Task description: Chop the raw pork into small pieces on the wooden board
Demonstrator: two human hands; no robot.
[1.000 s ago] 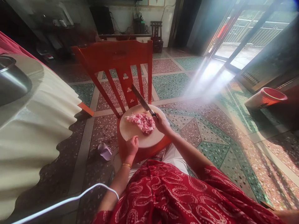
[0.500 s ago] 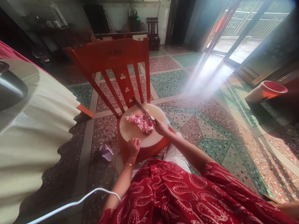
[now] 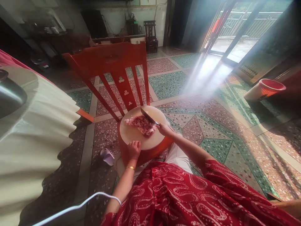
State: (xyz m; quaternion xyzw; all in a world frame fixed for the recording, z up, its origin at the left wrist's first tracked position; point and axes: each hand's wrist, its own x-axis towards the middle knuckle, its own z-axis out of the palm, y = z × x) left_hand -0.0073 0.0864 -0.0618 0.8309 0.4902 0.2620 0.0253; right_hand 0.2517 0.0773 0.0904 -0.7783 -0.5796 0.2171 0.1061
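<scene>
My right hand (image 3: 165,129) is closed around the handle of a kitchen knife (image 3: 148,116). The dark blade points forward and left, low over the far right part of a heap of chopped raw meat (image 3: 140,125). That pinkish-red heap lies on a round, pale cutting board (image 3: 154,142), which rests on the seat of a reddish wooden chair (image 3: 128,157). At the board's near left edge is my left hand (image 3: 134,149), its fingers curled in. Whether they grip the rim I cannot make out.
To the left stands a table with a pale ruffled cloth (image 3: 47,125) and a metal pot (image 3: 10,95). A lilac slipper (image 3: 107,156) lies on the floor beside the chair. A white cable (image 3: 80,205) crosses the lower left. A basket (image 3: 264,89) stands at right.
The knife has come down onto the far right side of the meat, its blade lower and nearer than before. My left hand has kept its place at the board's edge.
</scene>
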